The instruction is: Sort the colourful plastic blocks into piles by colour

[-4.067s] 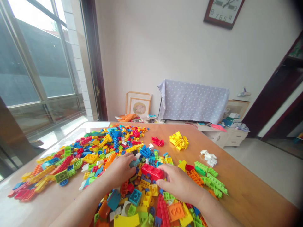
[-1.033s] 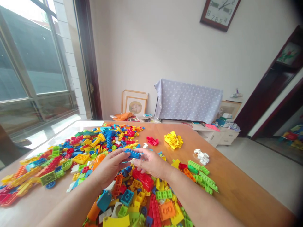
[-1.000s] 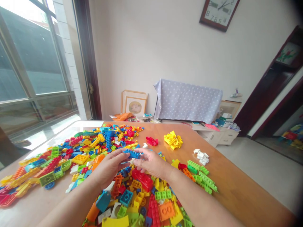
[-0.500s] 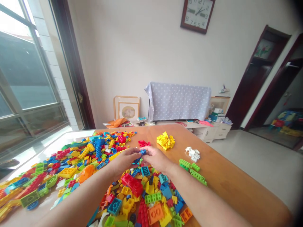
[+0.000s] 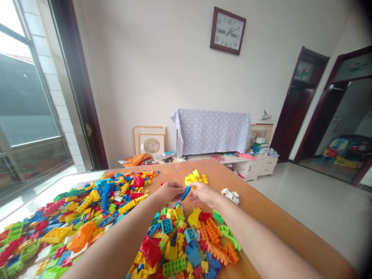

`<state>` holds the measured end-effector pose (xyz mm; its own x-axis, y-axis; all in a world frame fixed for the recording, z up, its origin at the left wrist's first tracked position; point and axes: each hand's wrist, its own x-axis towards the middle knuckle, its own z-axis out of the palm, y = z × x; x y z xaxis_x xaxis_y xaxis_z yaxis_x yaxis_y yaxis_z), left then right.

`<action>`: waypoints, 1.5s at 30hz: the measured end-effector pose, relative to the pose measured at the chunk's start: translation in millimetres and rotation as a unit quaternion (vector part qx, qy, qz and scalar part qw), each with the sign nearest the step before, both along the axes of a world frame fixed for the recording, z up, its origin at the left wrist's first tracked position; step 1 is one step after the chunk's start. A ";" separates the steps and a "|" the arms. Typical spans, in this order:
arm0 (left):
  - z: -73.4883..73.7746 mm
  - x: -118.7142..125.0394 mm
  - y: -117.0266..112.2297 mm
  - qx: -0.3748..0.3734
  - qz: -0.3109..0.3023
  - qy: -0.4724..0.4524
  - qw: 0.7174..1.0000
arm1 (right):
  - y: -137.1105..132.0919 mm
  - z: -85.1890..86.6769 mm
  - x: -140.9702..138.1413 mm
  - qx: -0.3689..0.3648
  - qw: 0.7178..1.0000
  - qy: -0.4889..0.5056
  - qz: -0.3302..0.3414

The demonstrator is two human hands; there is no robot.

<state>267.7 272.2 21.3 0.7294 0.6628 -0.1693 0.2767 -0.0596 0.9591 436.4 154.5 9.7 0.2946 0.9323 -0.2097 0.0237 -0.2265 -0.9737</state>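
Observation:
Both my hands meet above the far part of a wooden table (image 5: 279, 228). My left hand (image 5: 170, 191) and my right hand (image 5: 202, 193) each pinch one end of a long blue brick (image 5: 185, 192), held tilted between them. Just beyond the hands lies a small heap of yellow bricks (image 5: 195, 178). A few white bricks (image 5: 230, 195) sit to the right of my right hand. Under my forearms spreads a big mixed pile of coloured bricks (image 5: 174, 240), with a red brick (image 5: 151, 248) near its front.
A wide spread of mixed bricks (image 5: 72, 209) covers the table's left side up to the window edge. Green and orange bricks (image 5: 221, 236) lie by my right forearm. Behind the table stand a cloth-covered unit (image 5: 212, 131), picture frames (image 5: 148, 141) and a low white cabinet (image 5: 250, 166).
The camera has tilted up and the hands have reached farther across the table. The blue brick stays held between both hands and has moved toward the yellow heap.

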 end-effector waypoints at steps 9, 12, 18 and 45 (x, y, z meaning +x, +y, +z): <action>-45.8 37.0 43.5 0.082 0.066 0.089 0.990 | 34.1 -35.5 36.8 -0.055 0.994 0.045 0.079; -55.9 38.1 52.6 0.098 0.074 0.102 0.987 | 49.2 -41.3 42.9 -0.056 0.992 0.060 0.091; -71.5 38.3 66.5 0.132 0.085 0.112 0.981 | 75.5 -45.3 64.1 -0.046 0.997 0.041 0.046; -66.6 26.9 62.9 0.176 0.028 0.069 0.982 | 89.7 -21.0 57.5 -0.008 0.974 -0.213 0.079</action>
<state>294.5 335.1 -45.3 0.6762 0.7365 -0.0174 0.4151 -0.3614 0.8349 494.0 244.1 -11.3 0.2113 0.9707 -0.1145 0.4598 -0.2021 -0.8647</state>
